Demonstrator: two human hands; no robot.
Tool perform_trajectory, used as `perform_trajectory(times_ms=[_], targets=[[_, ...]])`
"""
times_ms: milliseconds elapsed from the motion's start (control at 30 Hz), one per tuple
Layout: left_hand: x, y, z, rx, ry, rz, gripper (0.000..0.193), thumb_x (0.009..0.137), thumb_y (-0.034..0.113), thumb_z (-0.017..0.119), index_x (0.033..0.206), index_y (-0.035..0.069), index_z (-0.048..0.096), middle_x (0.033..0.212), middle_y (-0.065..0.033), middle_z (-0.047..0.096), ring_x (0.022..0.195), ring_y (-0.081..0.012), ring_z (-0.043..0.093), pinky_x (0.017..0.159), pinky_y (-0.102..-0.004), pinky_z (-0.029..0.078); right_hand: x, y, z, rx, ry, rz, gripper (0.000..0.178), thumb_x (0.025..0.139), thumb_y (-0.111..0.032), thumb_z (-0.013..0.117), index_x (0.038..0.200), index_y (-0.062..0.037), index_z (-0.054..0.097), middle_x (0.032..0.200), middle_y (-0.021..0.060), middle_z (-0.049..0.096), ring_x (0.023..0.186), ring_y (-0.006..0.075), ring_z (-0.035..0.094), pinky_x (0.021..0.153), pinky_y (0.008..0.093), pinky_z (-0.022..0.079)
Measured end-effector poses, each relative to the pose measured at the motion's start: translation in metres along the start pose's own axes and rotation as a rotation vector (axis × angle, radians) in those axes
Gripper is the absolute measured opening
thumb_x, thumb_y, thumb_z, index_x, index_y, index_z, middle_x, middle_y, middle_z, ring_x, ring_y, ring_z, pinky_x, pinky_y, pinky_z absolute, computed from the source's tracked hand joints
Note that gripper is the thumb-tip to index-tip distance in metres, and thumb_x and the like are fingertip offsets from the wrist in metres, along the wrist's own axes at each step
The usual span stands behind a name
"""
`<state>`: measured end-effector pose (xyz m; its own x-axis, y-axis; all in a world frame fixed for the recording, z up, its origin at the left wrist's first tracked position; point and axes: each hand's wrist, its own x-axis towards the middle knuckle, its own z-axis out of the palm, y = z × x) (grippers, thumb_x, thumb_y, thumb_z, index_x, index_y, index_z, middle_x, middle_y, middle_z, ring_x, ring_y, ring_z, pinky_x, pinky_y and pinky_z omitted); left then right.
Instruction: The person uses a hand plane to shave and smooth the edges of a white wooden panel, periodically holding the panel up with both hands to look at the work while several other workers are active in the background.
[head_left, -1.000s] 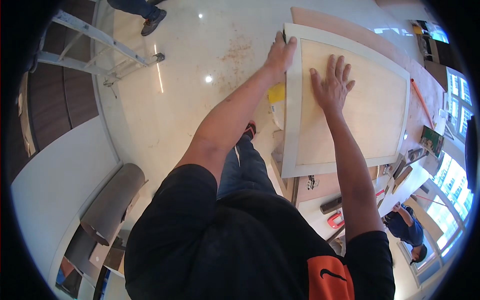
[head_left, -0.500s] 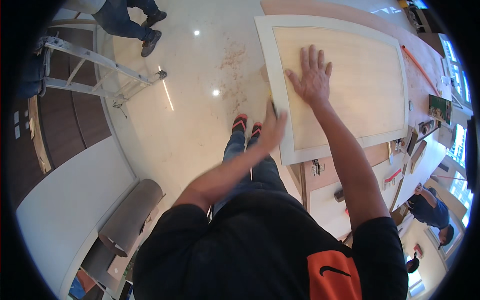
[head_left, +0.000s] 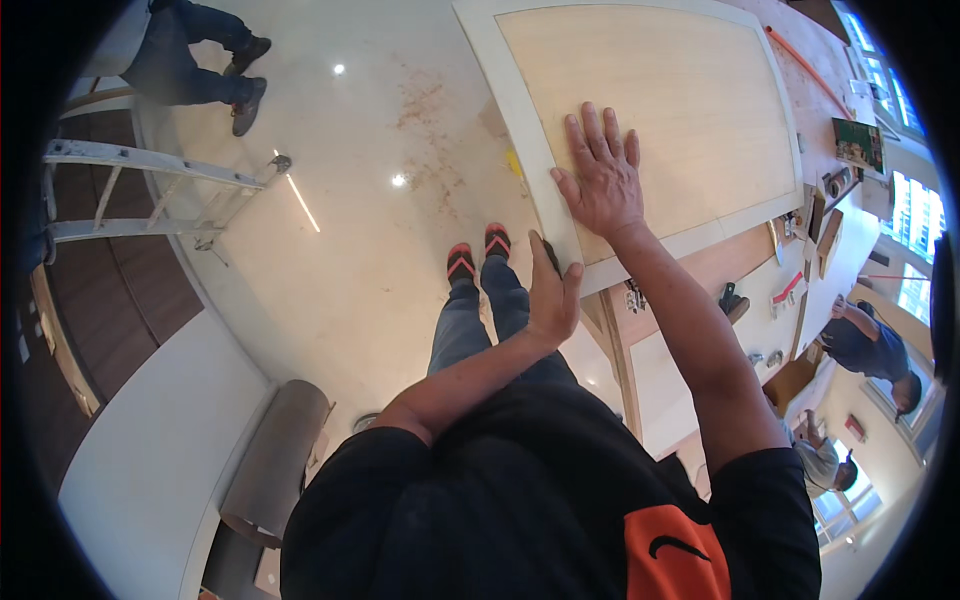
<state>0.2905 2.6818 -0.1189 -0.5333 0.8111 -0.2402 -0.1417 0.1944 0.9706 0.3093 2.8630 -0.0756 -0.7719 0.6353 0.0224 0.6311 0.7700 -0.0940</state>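
A framed wooden door panel, pale yellow inside a whitish border, lies flat in front of me on a workbench. My right hand rests on its face near the left side, palm down with the fingers spread. At the panel's near left edge is my left hand, its fingers stretched along that edge around a small dark flat object. Most of this object is hidden by the hand, so its kind cannot be made out.
A red-orange bar and a green picture box lie on the bench at the right. An aluminium ladder stands at the left, near another person's legs. Brown dust marks the floor. Two people work at far right.
My left hand, blurred before, now shows sharply and sits closer to the panel's near corner. The whole view has shifted. My right hand remains flat on the panel.
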Motion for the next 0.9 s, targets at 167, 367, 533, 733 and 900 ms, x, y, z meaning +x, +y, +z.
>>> perform_trajectory(times_ms=[167,367,533,733,900], targets=[[0.102,0.041,-0.024,-0.341,-0.108,-0.137,0.083,0.109,0.034,0.047,0.159,-0.016,0.004,0.164,-0.0360,0.026,0.154,-0.0430,0.031,0.126,-0.0425,0.024,-0.004,0.007,0.003,-0.055,0.005,0.006,0.076,0.100,-0.051,0.056,0.163,-0.0137,0.038,0.172,0.0152,0.026,0.158,0.0428,0.021,0.124,0.0672,0.016],[0.119,0.018,-0.032,-0.241,0.090,0.212,0.083,0.108,0.031,0.048,0.161,-0.013,0.002,0.164,-0.0345,0.026,0.155,-0.0423,0.027,0.127,-0.0432,0.022,-0.002,-0.006,0.014,-0.059,0.014,-0.022,0.076,0.101,-0.052,0.055,0.164,-0.0140,0.036,0.172,0.0162,0.025,0.158,0.0438,0.021,0.124,0.0668,0.016],[-0.020,0.006,-0.001,0.018,-0.014,0.158,0.079,0.105,0.019,0.048,0.159,-0.016,0.003,0.155,-0.0390,0.036,0.146,-0.0489,0.040,0.121,-0.0495,0.031,-0.007,0.005,0.010,-0.081,0.009,-0.002,0.076,0.102,-0.052,0.054,0.164,-0.0141,0.035,0.172,0.0163,0.026,0.158,0.0446,0.021,0.124,0.0666,0.016],[0.101,0.022,-0.039,-0.195,0.058,0.084,0.080,0.108,0.032,0.048,0.160,-0.013,0.008,0.154,-0.0361,0.040,0.140,-0.0490,0.046,0.118,-0.0466,0.036,-0.010,-0.007,0.015,-0.032,0.055,-0.028,0.076,0.101,-0.053,0.054,0.165,-0.0142,0.034,0.173,0.0156,0.026,0.158,0.0437,0.022,0.125,0.0669,0.016],[-0.023,-0.014,0.000,0.011,0.038,0.067,0.082,0.110,0.035,0.046,0.160,-0.015,0.004,0.160,-0.0364,0.032,0.148,-0.0472,0.037,0.122,-0.0458,0.030,-0.007,-0.008,0.012,-0.085,0.025,0.003,0.076,0.103,-0.056,0.047,0.165,-0.0151,0.033,0.174,0.0140,0.023,0.160,0.0398,0.017,0.127,0.0630,0.013]])
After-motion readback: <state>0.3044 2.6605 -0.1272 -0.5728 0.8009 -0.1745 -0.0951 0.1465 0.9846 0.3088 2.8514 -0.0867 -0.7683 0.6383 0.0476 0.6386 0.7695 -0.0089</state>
